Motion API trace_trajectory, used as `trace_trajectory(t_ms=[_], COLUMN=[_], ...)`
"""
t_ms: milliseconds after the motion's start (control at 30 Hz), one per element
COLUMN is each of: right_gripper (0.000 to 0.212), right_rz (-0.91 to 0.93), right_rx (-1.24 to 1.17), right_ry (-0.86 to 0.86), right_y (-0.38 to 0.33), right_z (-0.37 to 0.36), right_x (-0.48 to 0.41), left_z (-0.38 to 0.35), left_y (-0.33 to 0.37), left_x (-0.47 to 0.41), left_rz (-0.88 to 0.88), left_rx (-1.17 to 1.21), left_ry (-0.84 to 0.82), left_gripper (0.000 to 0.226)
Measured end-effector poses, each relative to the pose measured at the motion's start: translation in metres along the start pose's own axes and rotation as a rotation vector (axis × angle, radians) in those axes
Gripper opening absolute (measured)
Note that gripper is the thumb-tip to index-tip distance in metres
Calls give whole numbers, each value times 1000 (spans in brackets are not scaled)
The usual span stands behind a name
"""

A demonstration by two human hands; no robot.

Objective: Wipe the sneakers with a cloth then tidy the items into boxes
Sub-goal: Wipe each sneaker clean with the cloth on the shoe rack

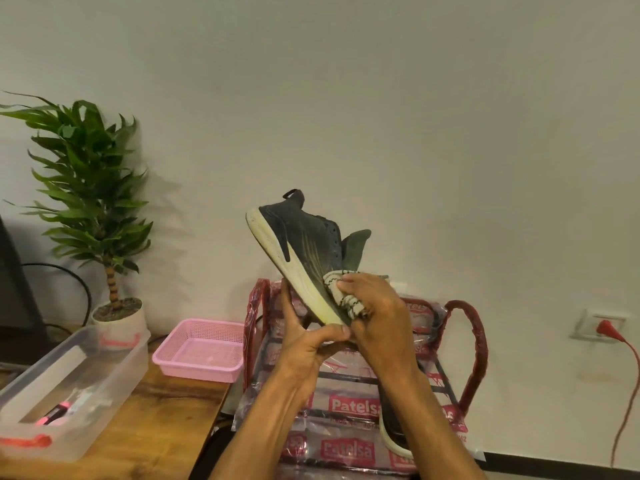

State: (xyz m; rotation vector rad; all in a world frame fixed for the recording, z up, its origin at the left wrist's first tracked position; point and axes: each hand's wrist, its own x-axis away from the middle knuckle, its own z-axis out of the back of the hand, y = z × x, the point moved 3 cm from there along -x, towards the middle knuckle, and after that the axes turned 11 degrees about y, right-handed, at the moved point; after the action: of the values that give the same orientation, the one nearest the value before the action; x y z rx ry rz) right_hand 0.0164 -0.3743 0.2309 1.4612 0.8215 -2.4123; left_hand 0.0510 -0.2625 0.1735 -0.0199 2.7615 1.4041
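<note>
A dark grey sneaker (304,237) with a white sole is held up in the air, heel up and toe down. My left hand (304,337) grips its toe end from below. My right hand (374,313) holds a pale cloth (341,289) with dark stitching bunched against the side of the sneaker near the toe. A second dark sneaker (394,431) with a white sole lies on the plastic-wrapped rack below, mostly hidden behind my right forearm.
A clear plastic box (104,372) with red handles and a pink basket (204,351) stand on the wooden table (162,427) at left. A potted plant (104,209) is behind them. The wrapped rack (460,344) has red-covered frame parts. A red plug (606,329) sits in the wall socket.
</note>
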Motion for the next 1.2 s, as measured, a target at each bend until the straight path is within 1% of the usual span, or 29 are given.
trace_trajectory(t_ms=[33, 167, 200, 267, 333, 367, 467, 533, 667, 733, 800, 833, 900, 967, 1000, 1067, 1133, 1200], right_gripper=[48, 43, 44, 48, 52, 56, 56, 54, 37, 31, 23, 24, 34, 46, 54, 61, 55, 48], right_rz=[-14, 22, 11, -16, -1, 20, 129, 143, 62, -31, -140, -179, -214, -155, -96, 18, 68, 37], right_rx=[-6, -119, -150, -186, -141, -98, 85, 149, 49, 14, -17, -25, -32, -33, -15, 63, 179, 226], right_ry=[-4, -77, -73, 3, 101, 118, 37, -32, -156, -245, -307, -294, -178, -40, -16, -56, -100, -151], right_y=[0, -13, -15, -16, -20, -23, -25, -22, -17, -11, -4, -1, 1, -2, -6, -13, -16, -16], right_z=[0, 7, 10, 13, 11, 8, -7, -15, -4, 2, 9, 12, 18, 19, 15, 0, -10, -9], right_x=[-2, 9, 11, 7, -3, -8, -22, -20, -1, 6, 10, 10, 6, 0, -3, -6, -3, 3], left_z=[-1, 2, 3, 1, -2, -4, -7, -7, 4, 10, 12, 12, 12, 11, 9, 6, 5, 6], left_y=[0, 1, 0, -3, -8, -11, -13, -10, -5, -8, -14, -17, -21, -24, -26, -28, -25, -20], left_x=[0, -7, -6, 0, 7, 9, 10, 8, -5, -5, 0, 2, 3, 3, 4, 7, 6, 3], left_rz=[1, -18, -17, -2, 8, 9, 11, 6, 20, 31, 36, 40, 59, 74, 76, 64, 50, 44], left_rx=[5, 18, 16, 14, -2, -20, -88, -87, 53, 95, 92, 90, 91, 68, 43, -2, -21, -18], left_ry=[6, 50, 52, 43, 19, 6, 2, 13, 45, 69, 49, 34, 20, 5, -5, -18, -20, -20], left_gripper=[112, 115, 116, 115, 114, 115, 116, 115, 111, 112, 114, 113, 111, 112, 114, 114, 113, 116])
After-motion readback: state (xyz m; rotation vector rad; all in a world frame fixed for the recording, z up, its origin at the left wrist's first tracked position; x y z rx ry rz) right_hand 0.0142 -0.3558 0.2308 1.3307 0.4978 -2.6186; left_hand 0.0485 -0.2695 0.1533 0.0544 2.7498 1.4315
